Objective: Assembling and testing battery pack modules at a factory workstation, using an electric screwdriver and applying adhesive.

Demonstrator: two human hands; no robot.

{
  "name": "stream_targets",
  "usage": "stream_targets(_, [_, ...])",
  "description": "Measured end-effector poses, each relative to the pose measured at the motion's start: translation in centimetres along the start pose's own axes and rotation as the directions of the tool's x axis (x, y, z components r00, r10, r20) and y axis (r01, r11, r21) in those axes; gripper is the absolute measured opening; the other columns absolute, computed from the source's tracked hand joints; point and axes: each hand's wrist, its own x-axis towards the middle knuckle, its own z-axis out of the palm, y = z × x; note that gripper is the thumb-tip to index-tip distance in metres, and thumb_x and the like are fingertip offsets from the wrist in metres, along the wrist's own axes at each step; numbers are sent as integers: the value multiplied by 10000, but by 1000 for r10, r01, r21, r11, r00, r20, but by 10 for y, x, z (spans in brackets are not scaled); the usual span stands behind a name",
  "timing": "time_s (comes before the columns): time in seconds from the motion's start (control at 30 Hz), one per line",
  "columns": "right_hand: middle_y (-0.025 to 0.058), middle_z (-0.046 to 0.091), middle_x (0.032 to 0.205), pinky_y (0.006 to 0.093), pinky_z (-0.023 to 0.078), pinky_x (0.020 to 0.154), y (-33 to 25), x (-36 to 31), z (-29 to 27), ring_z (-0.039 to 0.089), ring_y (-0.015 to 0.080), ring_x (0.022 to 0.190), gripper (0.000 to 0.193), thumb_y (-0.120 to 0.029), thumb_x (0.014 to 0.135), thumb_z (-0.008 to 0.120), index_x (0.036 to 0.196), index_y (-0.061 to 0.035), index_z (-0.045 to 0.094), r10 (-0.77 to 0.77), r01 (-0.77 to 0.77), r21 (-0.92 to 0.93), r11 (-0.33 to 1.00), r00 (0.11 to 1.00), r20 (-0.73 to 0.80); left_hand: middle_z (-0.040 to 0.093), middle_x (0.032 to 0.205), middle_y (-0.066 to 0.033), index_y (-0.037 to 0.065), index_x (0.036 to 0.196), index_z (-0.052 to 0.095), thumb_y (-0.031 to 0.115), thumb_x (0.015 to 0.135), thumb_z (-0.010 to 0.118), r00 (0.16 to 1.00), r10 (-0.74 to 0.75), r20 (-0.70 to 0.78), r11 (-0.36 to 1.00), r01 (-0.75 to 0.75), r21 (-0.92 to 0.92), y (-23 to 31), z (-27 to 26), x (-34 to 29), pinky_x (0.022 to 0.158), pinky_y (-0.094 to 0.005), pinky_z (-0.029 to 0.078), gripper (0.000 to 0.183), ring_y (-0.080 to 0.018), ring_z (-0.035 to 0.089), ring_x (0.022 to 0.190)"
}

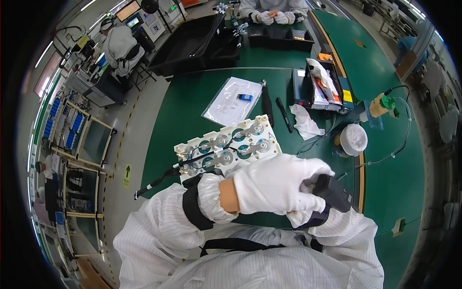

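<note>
My left hand (274, 185), in a white glove, reaches across to the right. Its fingers curl around a small black box-shaped device (333, 192) at my right wrist. My right hand (301, 217) is mostly covered by the left one; only a bit of white shows, and its fingers are hidden. Just beyond my left forearm lies a white plastic frame (275, 150) with several round metal discs joined by metal strips. A black cable (166, 174) runs over the frame and out past its left side. A black strap (196, 207) circles my left sleeve.
On the green table (168, 106) lie a bagged paper sheet (228, 103) with a blue item, a black-handled tool (267, 103), a black pen (284, 114) and a crumpled wipe (306, 123). A white-topped jar (353, 139) stands right. Black trays (192, 43) sit farther back; a co-worker's gloved hands (274, 18) rest opposite.
</note>
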Motion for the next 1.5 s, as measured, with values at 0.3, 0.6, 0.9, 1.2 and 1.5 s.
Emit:
stream_targets(0.3, [128, 625, 891, 372, 489, 725, 8, 8, -13, 605, 302, 828, 102, -116, 856, 579, 922, -57, 630, -122, -77, -298, 951, 796, -593, 645, 1014, -138, 46, 1045, 631, 281, 717, 751, 851, -27, -525, 925, 220, 310, -22, -20, -84, 811, -361, 493, 421, -297, 625, 923])
stream_targets(0.6, [139, 595, 1064, 387, 459, 857, 14, -2, 9, 567, 321, 996, 259, -64, 798, 659, 1048, -38, 601, -40, -171, -271, 947, 775, -630, 569, 1059, -75, 73, 980, 642, 404, 686, 725, 782, -39, -623, 706, 463, 537, -59, 28, -102, 856, -393, 459, 450, -272, 547, 1040])
stream_targets(0.9, [111, 577, 1072, 425, 456, 862, 9, 19, 30, 546, 331, 1034, 298, -38, 726, 669, 1017, -53, 607, -194, -187, -514, 837, 777, -599, 525, 969, -67, 66, 889, 625, 348, 667, 747, 743, -178, -645, 671, 571, 473, -62, 29, -109, 784, -412, 444, 379, -276, 511, 914])
stream_targets(1.2, [34, 581, 998, 425, 419, 807, 16, 57, 24, 525, 284, 1030, 235, -23, 629, 604, 855, -90, 598, -193, -62, -585, 808, 911, -363, 536, 905, -60, 77, 809, 617, 135, 672, 665, 726, -135, -675, 854, 430, 292, -83, 31, -110, 783, -421, 435, 156, -288, 513, 904])
stream_targets(1.5, [39, 579, 1011, 408, 413, 861, 9, 48, 24, 540, 250, 1025, 295, -12, 661, 609, 941, -107, 619, -257, 26, -610, 792, 921, -293, 523, 796, -26, 86, 742, 560, 136, 714, 611, 804, 7, -594, 660, 443, 607, -66, 40, -109, 636, -300, 447, 76, -204, 543, 754])
